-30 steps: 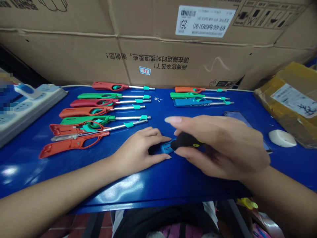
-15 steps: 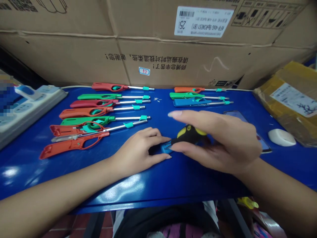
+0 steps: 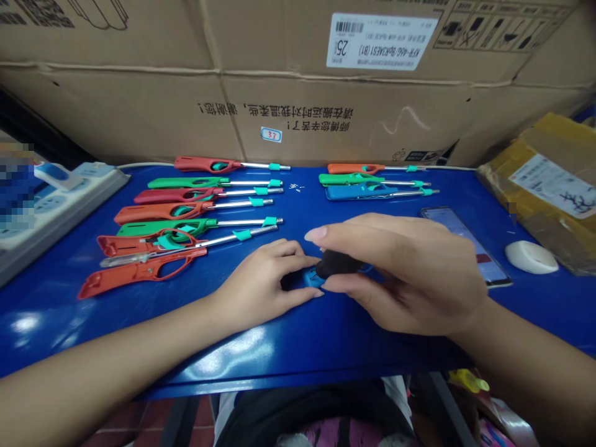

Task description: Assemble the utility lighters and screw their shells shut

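Note:
My left hand (image 3: pixel 263 279) rests on the table, its thumb and index finger closed around the end of a blue plastic lighter (image 3: pixel 313 277). Most of that lighter is hidden under my hands. In my right hand (image 3: pixel 414 273) is a screwdriver (image 3: pixel 342 263) with a stubby black handle, held between thumb and fingers over the blue piece. The screwdriver's tip cannot be seen. Left of my hands lie several long-nosed lighters in a column, among them a green lighter (image 3: pixel 162 227) and an orange lighter shell (image 3: pixel 135 273) split open with its clear tank showing.
Beyond my right hand are an orange lighter (image 3: pixel 356 168), a green lighter (image 3: pixel 344 179) and a blue lighter (image 3: pixel 356 192). A phone (image 3: pixel 459 239), a white mouse (image 3: pixel 531 257) and a taped parcel (image 3: pixel 544 180) sit right. A power strip (image 3: pixel 69 198) lies left; a large carton (image 3: pixel 288 93) stands behind.
My right hand has turned the screwdriver, so the yellow patches on its handle no longer show. My left hand stays in place on the blue lighter.

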`<state>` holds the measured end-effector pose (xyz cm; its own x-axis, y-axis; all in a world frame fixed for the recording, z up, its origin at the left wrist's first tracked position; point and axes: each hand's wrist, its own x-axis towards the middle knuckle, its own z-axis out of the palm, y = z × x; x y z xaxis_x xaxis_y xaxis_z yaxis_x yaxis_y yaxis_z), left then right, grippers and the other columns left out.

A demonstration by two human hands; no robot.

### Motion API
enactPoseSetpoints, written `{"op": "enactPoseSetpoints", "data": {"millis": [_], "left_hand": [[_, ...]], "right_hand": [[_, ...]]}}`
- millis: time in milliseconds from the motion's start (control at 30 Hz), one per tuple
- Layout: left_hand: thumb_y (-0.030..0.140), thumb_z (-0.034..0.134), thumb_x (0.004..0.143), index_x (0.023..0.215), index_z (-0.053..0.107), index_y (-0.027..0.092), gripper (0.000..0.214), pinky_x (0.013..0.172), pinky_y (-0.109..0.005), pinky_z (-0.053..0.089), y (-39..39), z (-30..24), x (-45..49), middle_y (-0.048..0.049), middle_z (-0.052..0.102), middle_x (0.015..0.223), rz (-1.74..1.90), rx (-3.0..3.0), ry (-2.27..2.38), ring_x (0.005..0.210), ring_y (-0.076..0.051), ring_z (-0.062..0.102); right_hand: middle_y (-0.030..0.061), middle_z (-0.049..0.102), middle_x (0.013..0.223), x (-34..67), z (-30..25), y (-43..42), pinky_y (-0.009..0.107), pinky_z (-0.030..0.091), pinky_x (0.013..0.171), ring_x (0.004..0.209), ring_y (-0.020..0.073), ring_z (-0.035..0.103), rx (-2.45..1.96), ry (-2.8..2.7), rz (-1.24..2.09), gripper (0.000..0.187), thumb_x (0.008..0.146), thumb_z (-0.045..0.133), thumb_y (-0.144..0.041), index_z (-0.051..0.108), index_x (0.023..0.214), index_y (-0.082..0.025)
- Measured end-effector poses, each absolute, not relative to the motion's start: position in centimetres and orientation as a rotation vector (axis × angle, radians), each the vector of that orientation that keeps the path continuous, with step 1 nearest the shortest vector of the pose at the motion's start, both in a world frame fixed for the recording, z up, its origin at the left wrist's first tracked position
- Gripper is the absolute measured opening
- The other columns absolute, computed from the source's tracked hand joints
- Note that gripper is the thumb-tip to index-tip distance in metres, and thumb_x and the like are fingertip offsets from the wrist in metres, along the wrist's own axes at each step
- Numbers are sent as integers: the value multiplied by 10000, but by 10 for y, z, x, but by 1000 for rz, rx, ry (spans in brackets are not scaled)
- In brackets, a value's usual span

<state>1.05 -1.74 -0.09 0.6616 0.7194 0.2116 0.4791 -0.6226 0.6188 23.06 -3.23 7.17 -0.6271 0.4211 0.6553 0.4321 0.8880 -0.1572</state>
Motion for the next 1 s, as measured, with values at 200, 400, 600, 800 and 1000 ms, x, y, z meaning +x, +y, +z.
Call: {"op": "enactPoseSetpoints", "data": {"millis": [200, 400, 600, 800, 1000], "left_hand": [[385, 666, 919, 1110, 727, 175, 291, 790, -382, 550, -17, 2, 11, -81, 682, 965, 634, 2354, 916, 902, -246, 658], [367, 682, 913, 1170, 698, 191, 312, 859, -398, 566, -20, 3, 12, -84, 695, 1076, 649, 2352, 943, 1002, -257, 666], [396, 640, 942, 1180, 706, 176, 331, 843, -387, 565, -20, 4, 12, -80, 689, 1014, 605, 2329, 961, 961, -245, 658], [377, 699, 906, 1065, 724, 204, 236, 797, -361, 552, -19, 0, 12, -58, 674, 992, 650, 2392, 972, 909, -223, 651], [316, 668, 899, 1081, 671, 189, 223, 787, -378, 569, -26, 7, 17, -80, 667, 1062, 569, 2539, 1113, 951, -253, 656]], "right_hand": [[29, 778, 936, 233, 73, -36, 246, 571, 649, 808, 157, 736, -705, -2320, -165, 381, 984, 605, -451, 631, 1275, -208], [53, 724, 1214, 231, 68, -40, 283, 586, 803, 1052, 167, 708, -610, -2367, 91, 509, 950, 510, -140, 489, 1456, -189], [-35, 648, 716, 227, 61, -34, 242, 431, 506, 577, 104, 588, -703, -2258, -114, 289, 973, 636, -422, 651, 1177, -217], [79, 706, 1227, 226, 57, -29, 270, 574, 771, 1051, 160, 679, -541, -2186, 166, 403, 973, 524, -173, 519, 1376, -194], [58, 723, 933, 221, 53, -27, 259, 537, 593, 696, 139, 647, -584, -2113, -10, 336, 930, 698, -368, 630, 1187, -161]]}}
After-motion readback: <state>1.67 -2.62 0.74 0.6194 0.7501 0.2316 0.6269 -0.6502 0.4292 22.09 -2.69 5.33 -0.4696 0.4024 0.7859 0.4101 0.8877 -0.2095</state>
